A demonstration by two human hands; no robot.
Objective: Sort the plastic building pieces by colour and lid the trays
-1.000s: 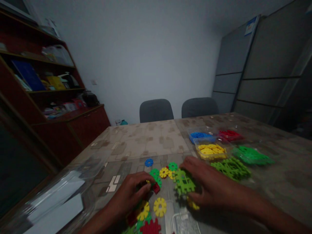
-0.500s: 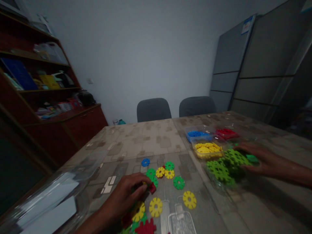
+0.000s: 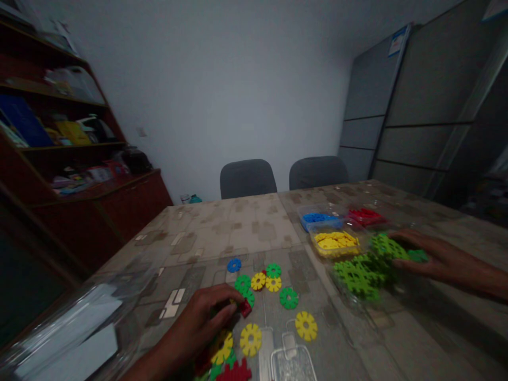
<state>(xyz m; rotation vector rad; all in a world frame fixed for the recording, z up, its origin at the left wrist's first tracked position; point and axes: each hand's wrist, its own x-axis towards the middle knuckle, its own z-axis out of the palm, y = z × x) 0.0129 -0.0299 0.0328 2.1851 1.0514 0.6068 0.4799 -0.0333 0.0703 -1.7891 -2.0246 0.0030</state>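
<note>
And it's block-handling at right: the right hand has its grip round a green lattice block beside matching blocks; shifting it calls for care. Near centre, the left hand pinches a dark-red piece.

The person's bare left hand is resting low, knuckles arching, thumb and forefinger pinching close together at the tips. The bare right hand is hanging farther out, its forearm slanting leftward, thumb lying below the fingers.
</note>
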